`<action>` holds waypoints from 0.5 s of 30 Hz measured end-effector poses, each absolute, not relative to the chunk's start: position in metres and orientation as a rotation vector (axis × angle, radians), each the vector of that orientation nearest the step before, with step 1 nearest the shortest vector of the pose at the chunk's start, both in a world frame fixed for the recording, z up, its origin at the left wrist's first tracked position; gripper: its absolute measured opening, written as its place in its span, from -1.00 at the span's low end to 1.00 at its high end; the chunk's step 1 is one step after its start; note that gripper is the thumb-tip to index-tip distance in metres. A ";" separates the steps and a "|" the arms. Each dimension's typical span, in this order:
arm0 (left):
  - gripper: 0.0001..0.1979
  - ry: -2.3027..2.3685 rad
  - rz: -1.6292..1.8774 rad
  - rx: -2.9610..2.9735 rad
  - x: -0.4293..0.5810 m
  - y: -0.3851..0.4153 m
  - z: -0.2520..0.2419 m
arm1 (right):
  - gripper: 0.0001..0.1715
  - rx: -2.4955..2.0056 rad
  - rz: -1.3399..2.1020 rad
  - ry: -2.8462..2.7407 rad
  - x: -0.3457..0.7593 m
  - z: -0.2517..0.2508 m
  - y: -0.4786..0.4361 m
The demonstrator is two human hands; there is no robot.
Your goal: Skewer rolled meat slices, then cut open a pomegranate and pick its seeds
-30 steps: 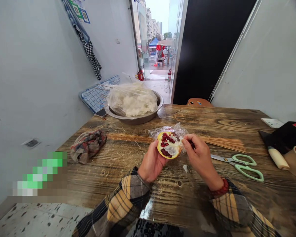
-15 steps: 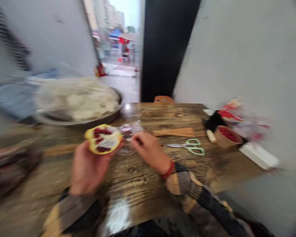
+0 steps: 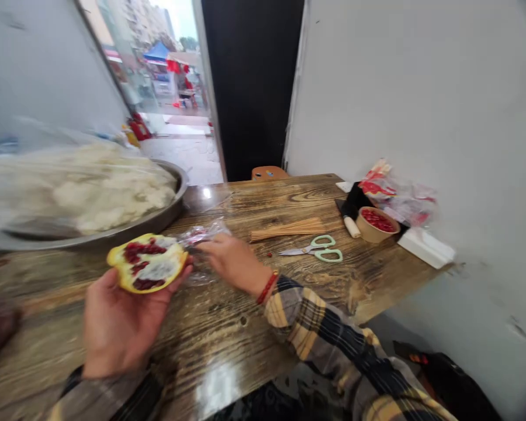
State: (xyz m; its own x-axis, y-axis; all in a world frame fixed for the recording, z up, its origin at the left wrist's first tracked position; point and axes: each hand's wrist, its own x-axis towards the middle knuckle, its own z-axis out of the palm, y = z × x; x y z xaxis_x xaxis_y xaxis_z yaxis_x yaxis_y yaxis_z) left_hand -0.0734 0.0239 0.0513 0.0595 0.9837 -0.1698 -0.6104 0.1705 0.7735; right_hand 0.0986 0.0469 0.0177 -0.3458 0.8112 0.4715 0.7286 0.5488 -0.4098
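Note:
My left hand (image 3: 125,327) is closed around the underside of a halved pomegranate (image 3: 146,263), cut face up. The fruit has a yellow rind, dark red seeds and bare white pith. Just to its right, my right hand (image 3: 236,260) has its fingers drawn together and pointing left, with the tips over a crumpled clear plastic wrapper (image 3: 208,231). What these fingers hold, if anything, is hidden. Green-handled scissors (image 3: 313,249) lie on the wooden table (image 3: 263,316) to the right of that hand. Behind them is a bundle of thin wooden sticks (image 3: 287,229).
A wide metal basin (image 3: 175,202) at the left holds a plastic bag of pale lumps (image 3: 114,193). At the right stand a bowl of red seeds (image 3: 378,224), a pale-handled tool (image 3: 351,227), a white box (image 3: 426,248) and red-and-clear packaging (image 3: 398,196) along the wall.
The view has swung right, so everything sits farther left. My left hand still holds the pomegranate. My right hand has gone from a curled pinch to fingers reaching left by the plastic.

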 end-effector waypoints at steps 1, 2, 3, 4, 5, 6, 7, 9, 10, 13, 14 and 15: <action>-0.62 0.771 1.409 0.619 -0.072 0.023 0.052 | -0.63 -1.197 0.217 -2.113 0.100 0.018 0.045; -0.63 0.754 1.426 0.631 -0.071 0.022 0.052 | -0.62 -1.153 0.263 -2.073 0.101 0.019 0.043; -0.63 0.746 1.403 0.614 -0.071 0.021 0.052 | -0.65 -1.110 0.301 -2.026 0.102 0.020 0.040; -0.62 0.744 1.391 0.602 -0.072 0.021 0.050 | -0.69 -1.078 0.325 -1.980 0.104 0.021 0.037; -0.62 0.750 1.399 0.593 -0.073 0.020 0.048 | -0.73 -1.061 0.343 -1.943 0.106 0.022 0.034; -0.61 0.760 1.408 0.581 -0.075 0.020 0.046 | -0.78 -1.056 0.355 -1.920 0.109 0.024 0.030; -0.60 0.772 1.409 0.572 -0.076 0.019 0.044 | -0.81 -1.054 0.380 -1.932 0.112 0.025 0.027; -0.57 0.807 1.390 0.557 -0.076 0.017 0.040 | -0.83 -1.010 0.493 -2.049 0.119 0.027 0.019; -0.55 0.822 1.374 0.555 -0.076 0.016 0.038 | -0.82 -0.971 0.560 -2.140 0.122 0.028 0.014; -0.51 0.839 1.307 0.597 -0.072 0.012 0.033 | -0.83 -0.866 0.693 -2.376 0.129 0.030 0.004; -0.50 0.835 1.282 0.625 -0.071 0.011 0.032 | -0.84 -0.856 0.701 -2.406 0.131 0.030 0.003; -0.50 0.833 1.258 0.652 -0.070 0.010 0.030 | -0.85 -0.854 0.702 -2.411 0.132 0.030 0.002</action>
